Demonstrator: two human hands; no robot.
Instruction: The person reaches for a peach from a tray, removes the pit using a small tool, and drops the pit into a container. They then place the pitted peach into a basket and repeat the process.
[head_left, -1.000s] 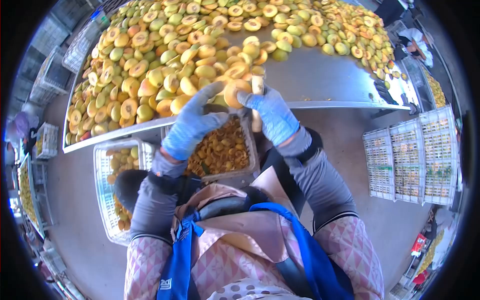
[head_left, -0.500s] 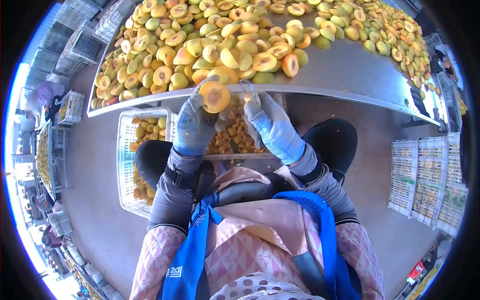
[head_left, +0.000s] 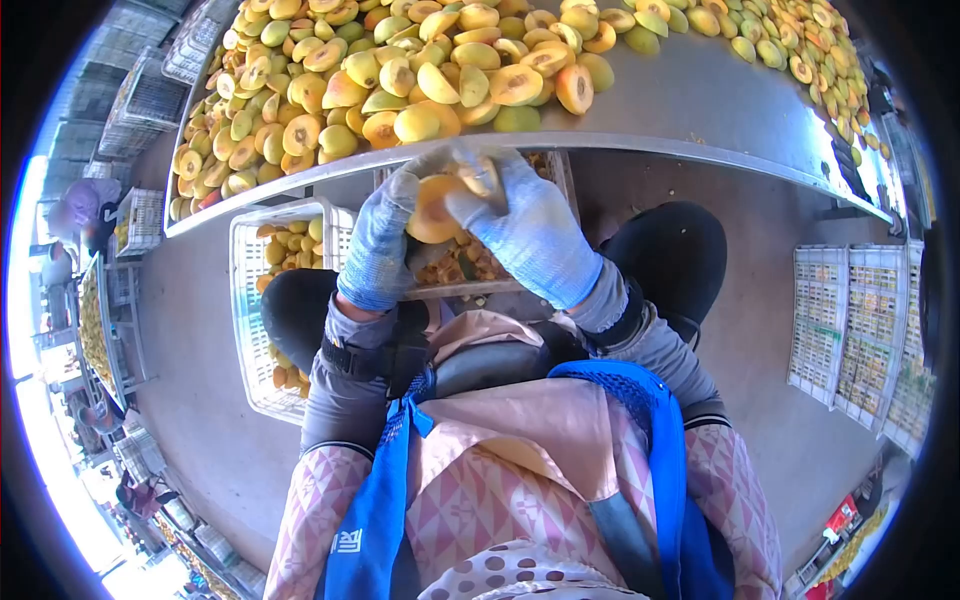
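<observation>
My gloved left hand [head_left: 378,245] holds a yellow-orange fruit half [head_left: 434,210] just in front of the metal table edge. Against its right side is my gloved right hand [head_left: 535,225], closed around a small tool [head_left: 484,178] with a light handle; motion blurs its tip. Many cut fruit halves [head_left: 350,85] lie heaped on the metal table [head_left: 680,115] beyond my hands. Below them, partly hidden by my hands, a container [head_left: 565,185] holds brownish-orange fruit pieces [head_left: 460,265].
A white basket [head_left: 240,330] with fruit halves stands on the floor left of my legs. White crates [head_left: 855,335] stand at the right. At the far left are more crates [head_left: 148,95], another fruit table [head_left: 105,325] and a person in purple [head_left: 90,205].
My right hand has moved left and come together with the fruit half in my left hand. The view has shifted slightly.
</observation>
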